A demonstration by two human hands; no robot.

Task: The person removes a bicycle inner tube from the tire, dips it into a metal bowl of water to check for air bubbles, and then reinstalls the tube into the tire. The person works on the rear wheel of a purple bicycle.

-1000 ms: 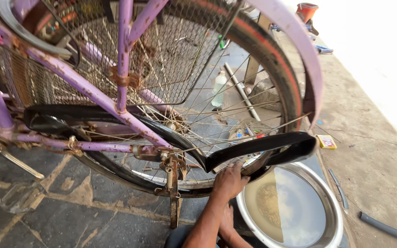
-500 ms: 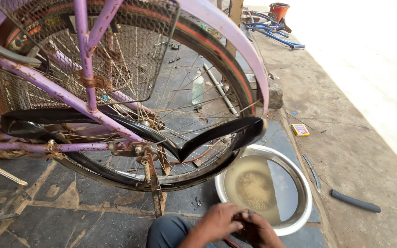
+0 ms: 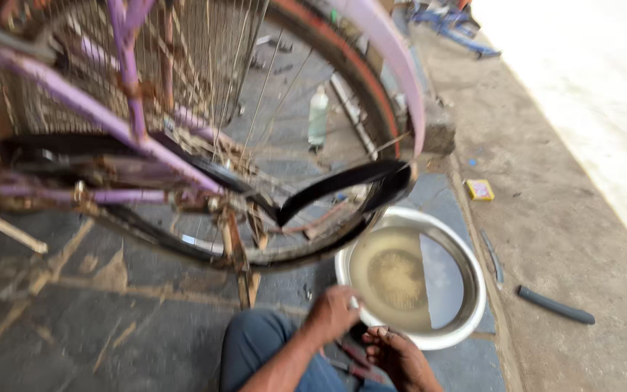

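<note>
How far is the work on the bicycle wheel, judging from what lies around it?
Done: the black inner tube already hangs out of the rear wheel, and a metal basin of water sits ready beside it. In hand: the left hand and right hand are low near the basin rim, over some small tools, too blurred to identify. Left: the tube is not yet in the water or back inside the tyre.

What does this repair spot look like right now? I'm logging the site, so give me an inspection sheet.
Surface: dark stone paving, dusty, with a concrete strip on the right.
Job's things: purple bicycle; black inner tube pulled out of the rear wheel; metal basin of murky water.
Clutter: bottle, small yellow box, dark tube piece.
Grips: left hand at the basin rim; right hand low beside it; what they hold is blurred.
Cables: nothing seen.
Surroundings: blue frame at the far curb.
</note>
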